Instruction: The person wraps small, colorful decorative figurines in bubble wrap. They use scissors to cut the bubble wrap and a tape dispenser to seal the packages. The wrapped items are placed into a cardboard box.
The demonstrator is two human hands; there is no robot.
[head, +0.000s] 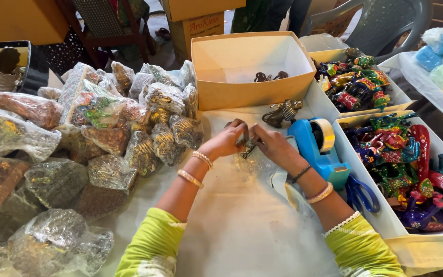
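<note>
My left hand (pixel 227 140) and my right hand (pixel 273 145) meet at the middle of the white-covered table (pixel 232 225), both gripping a small dark metal figurine (pixel 247 147). Clear bubble wrap (pixel 255 166) lies under and around the figurine. A second brass animal figurine (pixel 282 112) stands just beyond my right hand. A blue tape dispenser (pixel 316 146) sits right of my right hand, with blue-handled scissors (pixel 361 194) beside it.
A heap of bubble-wrapped figurines (pixel 103 133) fills the left side. An open tan box (pixel 247 66) with small dark pieces stands behind. White trays (pixel 385 215) of colourful painted figurines (pixel 401 154) line the right. Chairs and cardboard boxes stand beyond.
</note>
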